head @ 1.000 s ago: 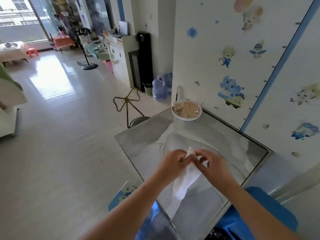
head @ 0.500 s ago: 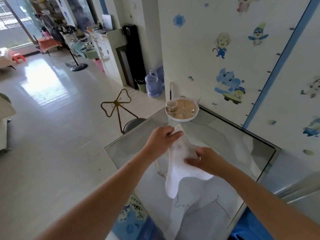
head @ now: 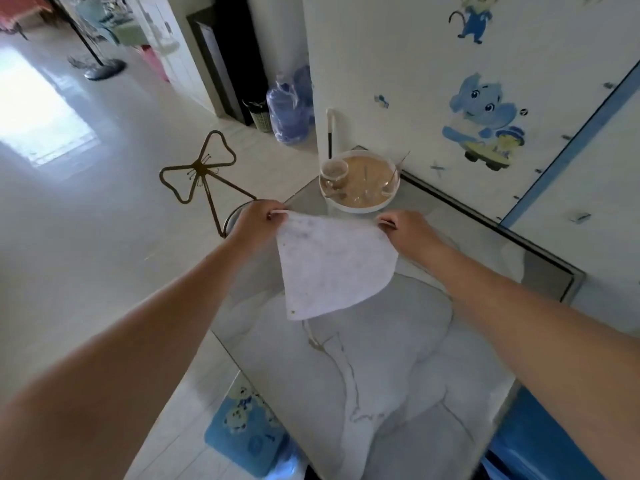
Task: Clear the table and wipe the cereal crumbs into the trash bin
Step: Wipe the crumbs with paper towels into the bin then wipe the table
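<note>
A white cloth [head: 332, 265] hangs spread above the marble table [head: 381, 358], with small specks on it. My left hand [head: 258, 220] pinches its left top corner and my right hand [head: 407, 230] pinches its right top corner. Behind the cloth, at the table's far corner, stands a white round tray [head: 360, 181] holding a glass cup [head: 334, 173] and spoons. A blue bin liner [head: 540, 441] shows at the lower right, beside the table's edge.
A chair with a gold bow-shaped back [head: 199, 171] stands left of the table. A blue cartoon mat [head: 242, 434] lies on the floor below the near edge. Water jugs [head: 291, 105] stand by the stickered wall [head: 485, 116], which runs behind the table.
My hands have drawn apart and moved toward the tray, and the bunched cloth now hangs spread out flat between them.
</note>
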